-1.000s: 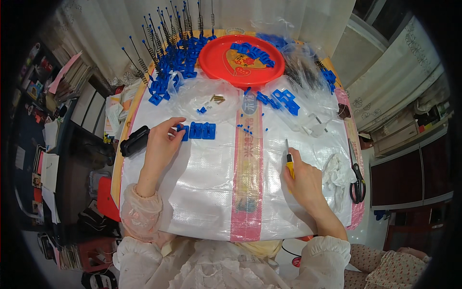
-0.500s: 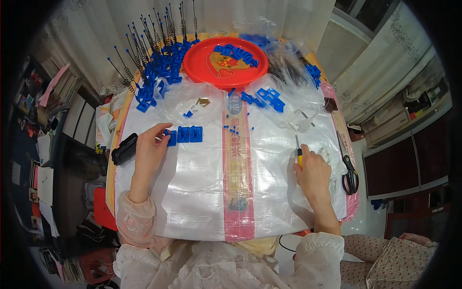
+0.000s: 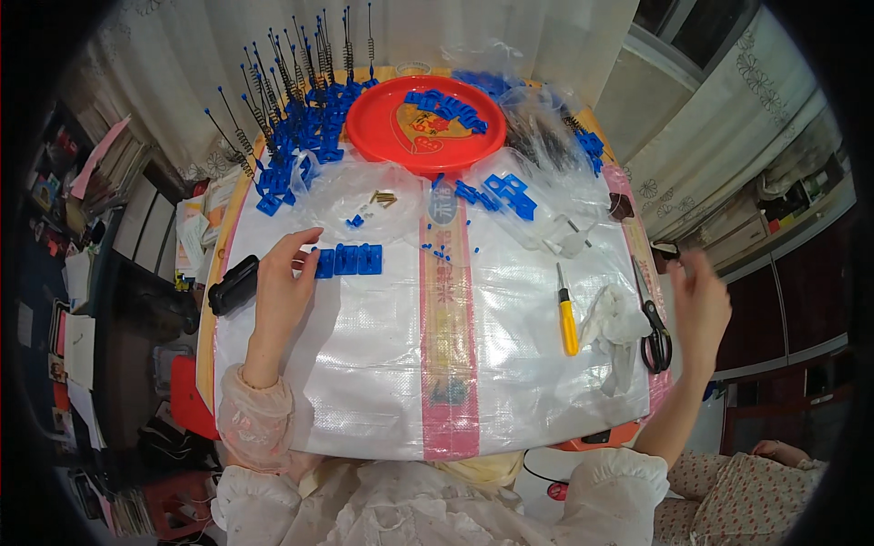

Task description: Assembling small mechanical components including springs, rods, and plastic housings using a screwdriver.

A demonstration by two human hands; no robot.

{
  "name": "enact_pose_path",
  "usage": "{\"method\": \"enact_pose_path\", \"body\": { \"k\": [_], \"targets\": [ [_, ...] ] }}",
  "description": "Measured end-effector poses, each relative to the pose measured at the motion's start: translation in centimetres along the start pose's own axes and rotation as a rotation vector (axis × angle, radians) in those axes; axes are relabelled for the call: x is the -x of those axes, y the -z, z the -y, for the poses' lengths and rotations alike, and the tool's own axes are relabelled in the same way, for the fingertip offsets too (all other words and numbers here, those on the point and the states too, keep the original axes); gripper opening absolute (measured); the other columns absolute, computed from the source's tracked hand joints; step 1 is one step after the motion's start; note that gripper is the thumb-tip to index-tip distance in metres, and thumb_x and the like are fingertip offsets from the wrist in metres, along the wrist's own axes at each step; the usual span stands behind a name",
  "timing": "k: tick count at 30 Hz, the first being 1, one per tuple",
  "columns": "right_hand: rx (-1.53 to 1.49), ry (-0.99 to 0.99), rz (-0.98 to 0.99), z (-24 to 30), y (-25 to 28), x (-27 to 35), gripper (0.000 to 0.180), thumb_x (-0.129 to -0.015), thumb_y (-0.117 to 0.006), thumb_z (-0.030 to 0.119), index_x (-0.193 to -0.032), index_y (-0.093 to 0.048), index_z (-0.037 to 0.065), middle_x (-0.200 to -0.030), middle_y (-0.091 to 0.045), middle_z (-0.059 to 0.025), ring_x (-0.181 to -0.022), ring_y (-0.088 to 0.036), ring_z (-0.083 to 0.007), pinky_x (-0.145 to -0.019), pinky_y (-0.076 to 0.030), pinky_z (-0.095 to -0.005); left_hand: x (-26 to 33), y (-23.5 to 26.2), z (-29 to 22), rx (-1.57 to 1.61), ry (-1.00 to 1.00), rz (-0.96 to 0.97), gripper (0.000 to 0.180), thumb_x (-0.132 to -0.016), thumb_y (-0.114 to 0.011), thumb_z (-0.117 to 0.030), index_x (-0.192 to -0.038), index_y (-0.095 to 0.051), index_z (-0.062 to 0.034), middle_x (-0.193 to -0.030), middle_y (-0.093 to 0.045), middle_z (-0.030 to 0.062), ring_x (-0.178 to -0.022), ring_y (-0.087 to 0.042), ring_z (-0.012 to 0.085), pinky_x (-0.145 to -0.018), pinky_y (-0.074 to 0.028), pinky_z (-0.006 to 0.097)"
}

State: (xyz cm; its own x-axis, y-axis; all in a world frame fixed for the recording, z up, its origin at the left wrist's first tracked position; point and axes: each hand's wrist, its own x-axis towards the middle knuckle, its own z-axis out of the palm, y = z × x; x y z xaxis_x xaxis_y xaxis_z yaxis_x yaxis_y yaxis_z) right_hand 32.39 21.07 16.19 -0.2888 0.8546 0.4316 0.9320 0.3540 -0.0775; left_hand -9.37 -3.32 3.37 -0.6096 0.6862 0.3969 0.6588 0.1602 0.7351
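My left grip (image 3: 284, 273) is at the left end of a row of blue blocks (image 3: 346, 260); I cannot tell whether its fingertips are clamped on the end one. My right grip (image 3: 701, 305) is raised past the right edge of the white-covered surface (image 3: 364, 382), too blurred for me to tell if the fingers meet. The yellow-handled screwdriver (image 3: 568, 328) lies apart from it, just left of a crumpled white cloth (image 3: 613, 318), with black-handled scissors (image 3: 655, 341) beyond. Farther out, I see a red tray (image 3: 387, 150) holding blue pieces (image 3: 446, 105).
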Motion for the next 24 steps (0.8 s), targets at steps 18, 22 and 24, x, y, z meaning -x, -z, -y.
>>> {"method": "enact_pose_path", "body": {
  "k": [18, 22, 24],
  "targets": [
    [-0.363, 0.189, 0.323, 3.8, -26.2, -24.2, 0.028, -0.066, -0.082, 0.028, -0.081, -0.076, 0.006, -0.084, -0.074, -0.0142, -0.080, -0.072, -0.0285, -0.074, -0.054, -0.0393, -0.3, -0.7, -0.6, -0.012, -0.035, 0.062, 0.035, -0.087, -0.073, -0.008, -0.120, -0.066, -0.0039, -0.107, -0.067, 0.0099, -0.072, -0.062, 0.0148, -0.063, -0.050, 0.025],
    [-0.232, 0.217, 0.388, 5.2, -26.2, -23.1, 0.026, -0.069, -0.079, 0.024, -0.084, -0.076, 0.003, -0.077, -0.073, -0.0133, -0.072, -0.070, -0.0231, -0.068, -0.053, -0.0352, -0.3, 0.0, -1.2, -0.021, -0.043, -0.012, 0.033, -0.087, -0.073, -0.008, -0.119, -0.066, -0.0042, -0.108, -0.066, 0.0090, -0.071, -0.062, 0.0143, -0.063, -0.049, 0.025],
    [-0.267, 0.257, 0.338, 5.3, -25.6, -22.9, 0.024, -0.069, -0.077, 0.022, -0.084, -0.076, 0.003, -0.077, -0.073, -0.0139, -0.074, -0.071, -0.0236, -0.069, -0.053, -0.0352, -0.3, -0.1, -1.3, -0.020, -0.060, -0.037, 0.032, -0.087, -0.072, -0.007, -0.119, -0.066, -0.0042, -0.108, -0.066, 0.0087, -0.071, -0.062, 0.0139, -0.063, -0.049, 0.025]
  ]
}}
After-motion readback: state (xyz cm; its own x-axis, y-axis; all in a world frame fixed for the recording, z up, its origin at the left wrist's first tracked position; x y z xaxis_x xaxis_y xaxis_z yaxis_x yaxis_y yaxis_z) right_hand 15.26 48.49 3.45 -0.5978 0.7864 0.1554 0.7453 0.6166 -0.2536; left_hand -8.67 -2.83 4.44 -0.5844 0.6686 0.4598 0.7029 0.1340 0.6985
